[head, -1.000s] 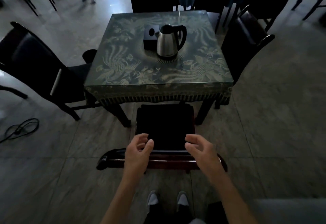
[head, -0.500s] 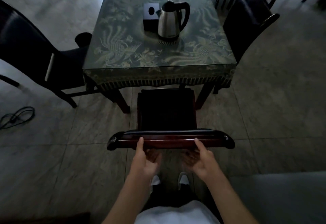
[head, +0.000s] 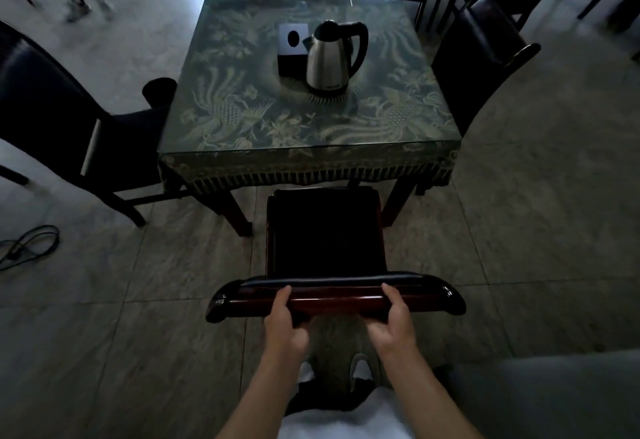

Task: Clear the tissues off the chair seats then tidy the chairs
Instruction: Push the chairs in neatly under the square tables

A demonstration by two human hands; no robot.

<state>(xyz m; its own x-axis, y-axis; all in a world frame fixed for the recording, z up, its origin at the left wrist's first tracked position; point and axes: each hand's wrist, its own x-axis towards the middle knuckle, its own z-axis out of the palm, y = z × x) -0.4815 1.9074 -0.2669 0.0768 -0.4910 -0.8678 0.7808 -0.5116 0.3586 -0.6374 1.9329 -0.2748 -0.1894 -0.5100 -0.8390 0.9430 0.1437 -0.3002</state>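
Head view, single frame.

Near chair (head: 327,231), lower centre: dark padded square seat, bare of tissues, its front edge at the table fringe; glossy reddish-brown wooden top rail (head: 336,296), rounded, with curled black ends.

Left hand (head: 285,321): clasped on the rail left of centre, thumb on top, fingers curled underneath.

Right hand (head: 394,319): clasped on the rail right of centre in the same way.

Table (head: 242,148), upper centre: square, glass-topped, over a dark green cloth woven with pale gold birds and flowers, fringed hem, dark wooden legs.

Kettle (head: 332,58): brushed steel body, black lid and loop handle, upright near the table's middle.

Black box (head: 292,44): cube with a pale top and oval opening, touching or just beside the kettle on its left.

Left chair (head: 52,106), frame left: dark smooth upholstery, seat toward the table.

Right chair (head: 481,47), upper right: dark backrest close against the table edge.

Floor (head: 519,231): large marbled grey tiles. Black cable (head: 27,243) looped at far left.
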